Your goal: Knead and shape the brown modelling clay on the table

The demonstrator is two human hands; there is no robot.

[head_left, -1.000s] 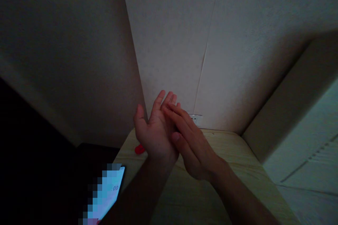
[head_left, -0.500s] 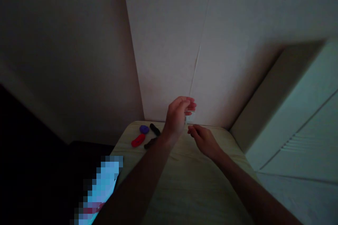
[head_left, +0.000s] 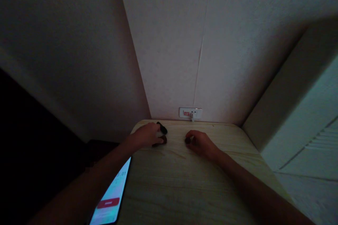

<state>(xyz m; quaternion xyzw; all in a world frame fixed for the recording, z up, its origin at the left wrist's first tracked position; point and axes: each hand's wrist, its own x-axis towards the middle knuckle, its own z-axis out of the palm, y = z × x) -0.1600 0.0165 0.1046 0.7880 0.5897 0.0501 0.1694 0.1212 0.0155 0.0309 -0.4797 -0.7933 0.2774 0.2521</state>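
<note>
My left hand (head_left: 146, 135) rests on the far left part of a light wooden table (head_left: 185, 182), fingers curled down over small pieces. A dark brown piece (head_left: 162, 141) shows under its fingertips. A black oblong piece (head_left: 162, 127) lies just beyond the hand. The red and purple pieces are hidden. My right hand (head_left: 202, 145) lies on the table to the right, fingers closed, with a small dark piece (head_left: 188, 141) at its fingertips. The room is dim.
A wall socket (head_left: 190, 113) with a red mark sits on the wall just behind the table. A lit phone (head_left: 112, 198) lies at the table's near left edge. A pale cabinet (head_left: 303, 130) stands to the right.
Both hands were raised and touching, then parted, and have come down onto the table. The left hand now covers the small pieces at the far left; the right hand rests beside it.
</note>
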